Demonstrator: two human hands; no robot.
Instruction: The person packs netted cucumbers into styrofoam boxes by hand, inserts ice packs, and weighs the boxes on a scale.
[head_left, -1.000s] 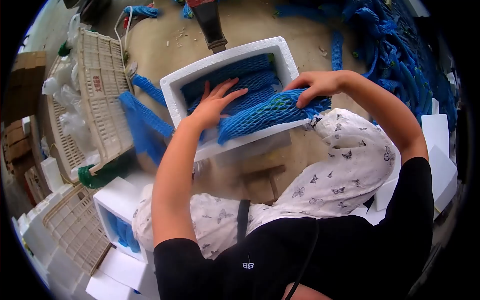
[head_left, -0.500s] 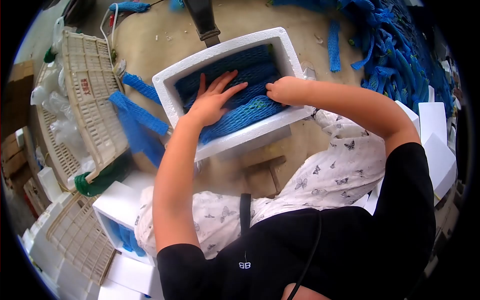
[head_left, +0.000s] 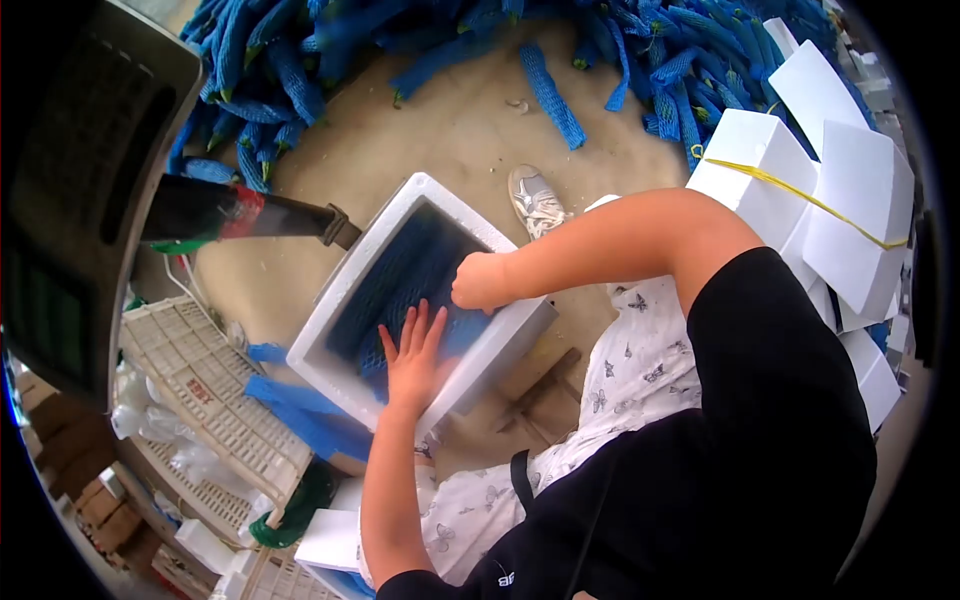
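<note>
A white foam box (head_left: 317,318) stands tilted across the middle of the view. Inside it lie several long vegetables in blue mesh sleeves (head_left: 395,270), partly blurred and in shadow. My left hand (head_left: 410,362) reaches over the near wall with its fingers spread, resting on the sleeved vegetables at the near end. At the right inner side of the box, my right hand (head_left: 483,282) is closed in a loose fist against the sleeves. Its fingertips are turned away, so what they hold cannot be made out.
A scale's display (head_left: 85,190) and dark post (head_left: 270,222) stand at left. Heaped sleeved vegetables (head_left: 700,60) line the far side; a loose blue sleeve (head_left: 552,95) lies nearer. White foam pieces (head_left: 755,160) are stacked right, plastic crates (head_left: 205,385) lower left. A shoe (head_left: 537,200) is beyond the box.
My view has swung round, so the box appears turned and lower, and the scale display has come into sight. Both hands stay at the box, the left spread and the right closed.
</note>
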